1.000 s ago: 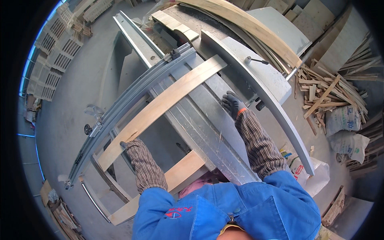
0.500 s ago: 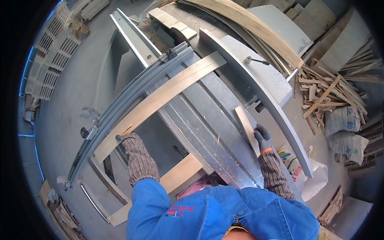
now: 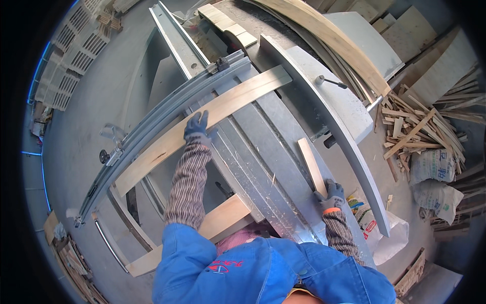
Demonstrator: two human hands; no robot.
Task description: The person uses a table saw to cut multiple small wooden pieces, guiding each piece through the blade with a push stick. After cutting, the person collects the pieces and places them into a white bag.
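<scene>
My left hand [image 3: 198, 126], in a grey-blue glove, lies on a long pale board [image 3: 238, 101] with its fingers apart and the thumb near the board's close edge. The board rests slantwise across the grey metal saw table [image 3: 263, 131], along a metal crosscut fence [image 3: 144, 139]. Its far end reaches the long rip fence [image 3: 344, 137]. At the table's right side my right hand [image 3: 332, 194], gloved too, closes around the near end of a short narrow wooden strip [image 3: 310, 161]. The strip lies on the table, left of the rip fence.
Another pale board [image 3: 223, 218] lies close to my body. Wood offcuts [image 3: 415, 126] are piled at the right beside white sacks [image 3: 433, 162]. Pallets [image 3: 73, 48] stand far left. A lever handle [image 3: 334, 82] sticks out behind the rip fence. Sawdust and splinters lie on the table.
My left hand has moved from the long board's near-left end forward and right to its middle. My right hand has slid nearer, from beside the strip onto its near end.
</scene>
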